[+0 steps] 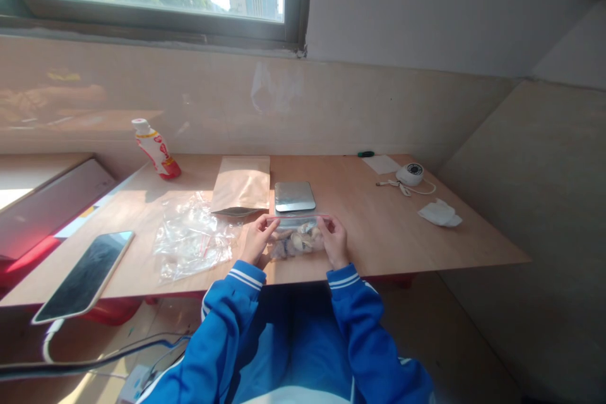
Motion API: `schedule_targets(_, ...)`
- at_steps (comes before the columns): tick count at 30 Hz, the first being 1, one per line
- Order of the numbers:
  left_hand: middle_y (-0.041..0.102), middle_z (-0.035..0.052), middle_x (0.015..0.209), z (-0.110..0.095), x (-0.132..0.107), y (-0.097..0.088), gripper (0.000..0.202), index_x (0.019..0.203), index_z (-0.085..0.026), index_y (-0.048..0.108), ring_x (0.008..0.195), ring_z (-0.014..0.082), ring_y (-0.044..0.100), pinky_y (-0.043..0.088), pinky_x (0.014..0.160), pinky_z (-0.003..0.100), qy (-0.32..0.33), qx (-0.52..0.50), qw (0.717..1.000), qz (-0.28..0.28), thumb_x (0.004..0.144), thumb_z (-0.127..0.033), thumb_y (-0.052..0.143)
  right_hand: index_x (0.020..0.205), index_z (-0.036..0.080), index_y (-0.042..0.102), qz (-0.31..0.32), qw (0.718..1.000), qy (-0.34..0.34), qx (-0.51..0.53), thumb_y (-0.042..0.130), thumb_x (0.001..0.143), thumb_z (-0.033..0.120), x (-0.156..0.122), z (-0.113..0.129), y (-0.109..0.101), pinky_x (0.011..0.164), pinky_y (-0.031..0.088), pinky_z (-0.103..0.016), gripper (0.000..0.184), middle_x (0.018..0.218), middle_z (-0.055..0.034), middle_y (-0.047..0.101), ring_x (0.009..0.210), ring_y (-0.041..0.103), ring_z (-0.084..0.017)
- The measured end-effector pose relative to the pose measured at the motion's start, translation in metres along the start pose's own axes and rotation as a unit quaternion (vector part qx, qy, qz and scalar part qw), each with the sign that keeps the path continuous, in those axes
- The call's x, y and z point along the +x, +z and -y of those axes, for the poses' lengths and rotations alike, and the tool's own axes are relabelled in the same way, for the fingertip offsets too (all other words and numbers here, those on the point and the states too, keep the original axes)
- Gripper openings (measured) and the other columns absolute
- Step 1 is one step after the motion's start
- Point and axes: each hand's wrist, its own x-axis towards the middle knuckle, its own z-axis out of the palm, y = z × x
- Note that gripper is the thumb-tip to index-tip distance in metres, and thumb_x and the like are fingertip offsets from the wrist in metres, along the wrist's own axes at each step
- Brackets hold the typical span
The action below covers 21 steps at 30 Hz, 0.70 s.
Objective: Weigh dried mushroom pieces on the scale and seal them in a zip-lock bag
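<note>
Here, your left hand [256, 237] at nine o'clock and right hand [335, 241] at three pinch the top of the clear bag [299, 241], its long axis lying crosswise between, equally near both.

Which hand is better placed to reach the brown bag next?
Probably the left hand: the brown bag lies just beyond it, while the right hand is farther over. Both currently hold the filled clear bag.

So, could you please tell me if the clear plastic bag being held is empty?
Not empty: pale, irregular pieces show through the clear plastic bag, held by the left hand and right hand.
</note>
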Motion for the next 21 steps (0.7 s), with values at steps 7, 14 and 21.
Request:
schedule_targets(7, 0.058, -0.0004, 0.067, -0.0018, -0.0017, -0.0001, 0.044, 0.089, -0.016, 0.064, 0.055, 0.0098, 0.053, 0.038, 0.048, 0.019, -0.020, -0.030, 0.998, 0.058, 0.067, -0.054, 0.068, 0.084, 0.018, 0.064, 0.049, 0.995, 0.035, 0.082, 0.064, 0.077, 0.045, 0.0004, 0.0023, -0.0004, 0.066, 0.047, -0.025, 0.027, 0.076, -0.0005, 0.064, 0.072, 0.060, -0.014)
schedule_targets(14, 0.063, 0.0018, 0.069, -0.0040, -0.0059, 0.0022, 0.043, 0.090, -0.015, 0.068, 0.059, 0.0122, 0.056, 0.039, 0.049, 0.021, -0.033, -0.035, 0.997, 0.055, 0.067, -0.052, 0.069, 0.084, 0.017, 0.066, 0.051, 0.998, 0.015, 0.040, 0.065, 0.077, 0.043, -0.0025, 0.0060, 0.0021, 0.068, 0.048, -0.026, 0.027, 0.077, -0.0020, 0.067, 0.073, 0.062, -0.015)
schedule_targets(21, 0.065, 0.0030, 0.068, 0.0001, -0.0047, 0.0015, 0.044, 0.088, -0.014, 0.068, 0.060, 0.0139, 0.059, 0.044, 0.051, 0.022, -0.023, -0.015, 0.998, 0.049, 0.066, -0.052, 0.071, 0.084, 0.015, 0.067, 0.026, 1.000, 0.006, 0.000, 0.064, 0.077, 0.044, -0.0033, 0.0067, 0.0029, 0.069, 0.050, -0.028, 0.030, 0.077, -0.0045, 0.068, 0.074, 0.063, -0.017)
